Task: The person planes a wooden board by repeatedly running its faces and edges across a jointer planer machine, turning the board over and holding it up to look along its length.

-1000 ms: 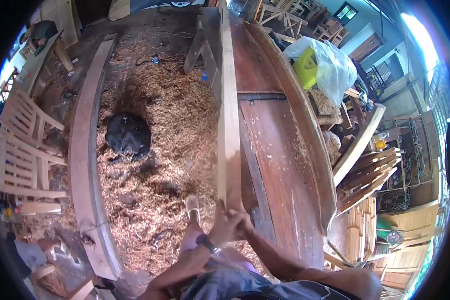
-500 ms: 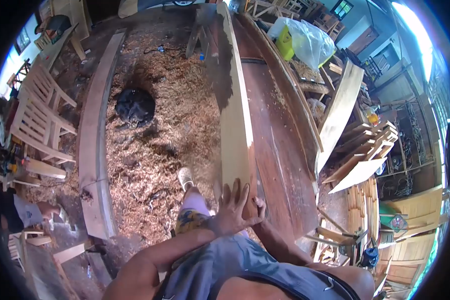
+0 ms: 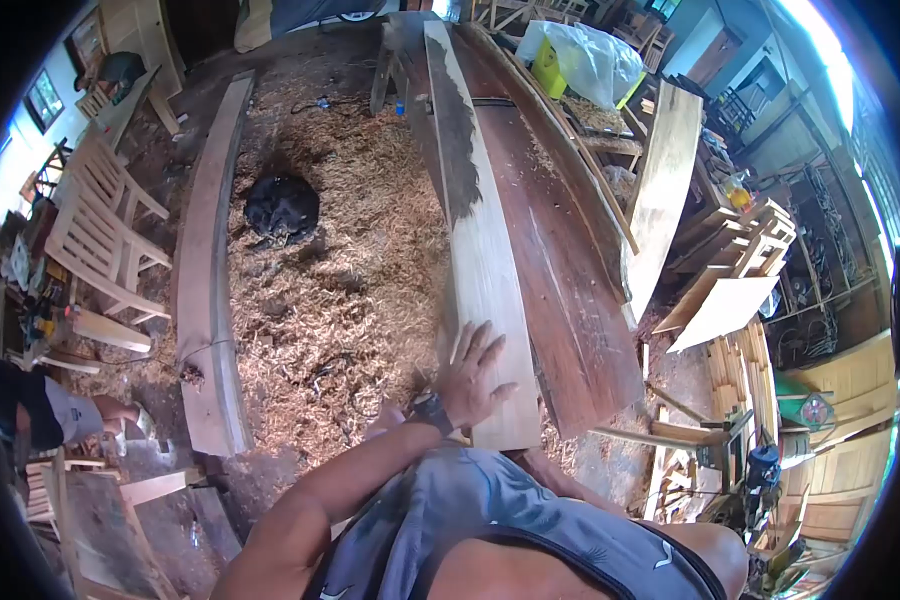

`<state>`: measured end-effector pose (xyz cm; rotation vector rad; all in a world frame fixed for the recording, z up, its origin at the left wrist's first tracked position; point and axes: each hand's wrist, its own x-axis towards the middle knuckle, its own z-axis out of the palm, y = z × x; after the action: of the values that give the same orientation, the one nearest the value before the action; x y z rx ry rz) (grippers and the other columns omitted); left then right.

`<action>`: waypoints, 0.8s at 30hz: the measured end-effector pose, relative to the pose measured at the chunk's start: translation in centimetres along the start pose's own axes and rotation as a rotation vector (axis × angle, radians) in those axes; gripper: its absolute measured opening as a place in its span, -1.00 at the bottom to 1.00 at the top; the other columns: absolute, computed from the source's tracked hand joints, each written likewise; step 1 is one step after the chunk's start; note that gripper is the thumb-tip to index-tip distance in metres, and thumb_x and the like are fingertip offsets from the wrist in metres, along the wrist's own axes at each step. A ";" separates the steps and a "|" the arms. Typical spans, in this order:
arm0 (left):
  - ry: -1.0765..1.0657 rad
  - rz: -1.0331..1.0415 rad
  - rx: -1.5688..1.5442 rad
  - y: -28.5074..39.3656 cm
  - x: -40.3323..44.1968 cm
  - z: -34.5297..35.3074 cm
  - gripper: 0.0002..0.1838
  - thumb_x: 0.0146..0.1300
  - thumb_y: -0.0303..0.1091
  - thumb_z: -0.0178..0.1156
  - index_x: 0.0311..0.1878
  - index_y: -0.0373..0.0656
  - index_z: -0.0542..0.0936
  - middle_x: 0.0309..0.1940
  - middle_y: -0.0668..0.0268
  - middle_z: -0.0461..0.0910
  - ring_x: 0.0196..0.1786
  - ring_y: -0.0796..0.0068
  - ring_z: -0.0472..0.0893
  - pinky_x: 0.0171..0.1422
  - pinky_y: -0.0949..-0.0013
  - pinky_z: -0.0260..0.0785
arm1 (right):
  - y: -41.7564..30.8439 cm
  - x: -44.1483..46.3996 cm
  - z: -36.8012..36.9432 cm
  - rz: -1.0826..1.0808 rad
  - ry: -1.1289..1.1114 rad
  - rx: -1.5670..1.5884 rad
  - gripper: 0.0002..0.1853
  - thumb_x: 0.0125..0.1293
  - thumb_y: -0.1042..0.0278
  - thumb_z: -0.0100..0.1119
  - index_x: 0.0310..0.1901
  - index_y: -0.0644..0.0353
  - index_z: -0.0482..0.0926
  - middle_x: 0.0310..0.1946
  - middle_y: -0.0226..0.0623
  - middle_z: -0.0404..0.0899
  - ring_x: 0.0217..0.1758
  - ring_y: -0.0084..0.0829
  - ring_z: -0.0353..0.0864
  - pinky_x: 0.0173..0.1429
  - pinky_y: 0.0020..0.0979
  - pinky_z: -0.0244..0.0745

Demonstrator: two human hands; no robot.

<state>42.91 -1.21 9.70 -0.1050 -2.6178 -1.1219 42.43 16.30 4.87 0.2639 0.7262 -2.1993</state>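
Observation:
My left hand [image 3: 475, 380] lies with its fingers spread on the near part of a long pale plank [image 3: 490, 270]. A dark watch is on that wrist. The plank's broad face points up, with a dark, ragged-edged patch along its far left side. My right forearm [image 3: 560, 480] reaches to the plank's near end, where the plank hides the fingers of my right hand; I cannot see how they are placed. Just right of the pale plank lies a wide reddish-brown board [image 3: 560, 290].
Wood shavings [image 3: 340, 320] cover the floor, where a black dog-like animal [image 3: 281, 208] lies curled up. Another long plank [image 3: 205, 290] lies left, near wooden chair frames [image 3: 105, 235]. Cut boards [image 3: 725, 300] are stacked right. Another person's leg [image 3: 115, 410] shows at far left.
The pale plank has turned from standing more on edge to broad face up. My right hand, visible at its edge before, has gone behind its near end. My left hand stays on it.

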 end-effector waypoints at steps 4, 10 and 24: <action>0.046 -0.136 0.180 2.0 -1.5 -0.6 -0.08 0.27 0.13 0.36 0.55 -0.19 0.30 0.64 -0.16 0.01 0.65 -0.31 0.05 0.65 -0.15 0.06 | 1.8 -2.9 -0.7 0.000 0.025 -0.016 -0.15 0.29 -0.30 0.21 0.48 0.08 0.37 0.36 -0.02 0.51 0.42 -0.03 0.51 0.46 0.09 0.43; 0.124 -0.648 -0.598 4.2 -8.3 0.8 -0.22 0.33 -0.04 0.40 0.47 -0.29 0.38 0.37 -0.08 0.51 0.32 0.07 0.60 0.37 0.17 0.46 | 5.5 -7.5 -2.2 0.033 0.080 -0.041 -0.15 0.30 -0.32 0.20 0.48 0.08 0.38 0.35 -0.02 0.52 0.42 -0.03 0.51 0.46 0.09 0.43; -0.056 -0.929 -1.394 9.6 -15.8 9.4 -0.59 0.27 -0.34 0.43 0.08 -0.43 0.67 -0.04 0.12 0.76 -0.06 0.33 0.77 0.08 0.29 0.63 | 5.0 -23.5 -8.8 -0.117 0.472 0.112 -0.15 0.31 -0.37 0.17 0.46 0.09 0.42 0.33 -0.04 0.55 0.41 -0.02 0.52 0.47 0.10 0.43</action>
<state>57.52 12.96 5.59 0.8467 -1.3036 -2.9775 61.44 33.46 5.19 0.8363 0.8874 -2.3161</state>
